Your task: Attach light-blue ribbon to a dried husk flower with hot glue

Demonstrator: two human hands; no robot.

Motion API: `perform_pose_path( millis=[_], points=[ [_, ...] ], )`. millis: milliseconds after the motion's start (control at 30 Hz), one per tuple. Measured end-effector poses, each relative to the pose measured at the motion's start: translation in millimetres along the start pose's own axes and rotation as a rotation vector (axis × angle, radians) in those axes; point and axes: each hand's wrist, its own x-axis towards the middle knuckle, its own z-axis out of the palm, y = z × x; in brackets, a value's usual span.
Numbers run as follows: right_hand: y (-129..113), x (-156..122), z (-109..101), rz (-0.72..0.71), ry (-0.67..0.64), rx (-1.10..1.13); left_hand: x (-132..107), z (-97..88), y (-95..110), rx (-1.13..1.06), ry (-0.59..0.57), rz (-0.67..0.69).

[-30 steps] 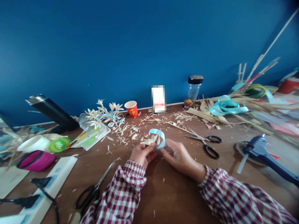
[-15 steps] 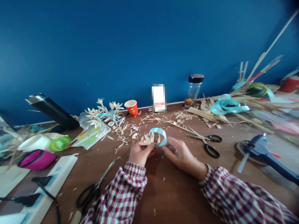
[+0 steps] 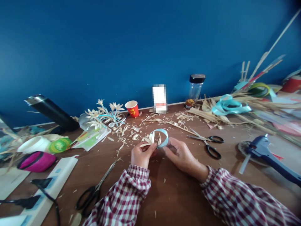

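Over the middle of the brown table, my left hand is closed, thumb and fingers pinching a pale flower with narrow, dry-looking petals. A light blue ribbon curves in a loop from beside the flower's base toward my right hand. The right hand is closed too, thumb and fingertips on the ribbon's right side. Where the ribbon meets the flower is hidden by my left fingers. Scissors with black handles lie to the right of my right hand. A second pair of scissors lies left of my left sleeve.
Pale scraps litter the table beyond my hands. A red paper cup, a lidded glass jar and finished-looking flowers stand along the wall. At right lies a blue glue gun; at left, a power strip.
The left hand has shifted very slightly and the flower has turned a little in it. The ribbon loop has tilted slightly; the right hand stays almost in place.
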Motion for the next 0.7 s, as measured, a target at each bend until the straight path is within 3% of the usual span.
perform_pose_path(
  millis=[700],
  points=[
    [-1.5,-2.0,4.9,0.083,0.016,0.051,-1.9,6.3,-5.1,0.071,0.069,0.106]
  ],
)
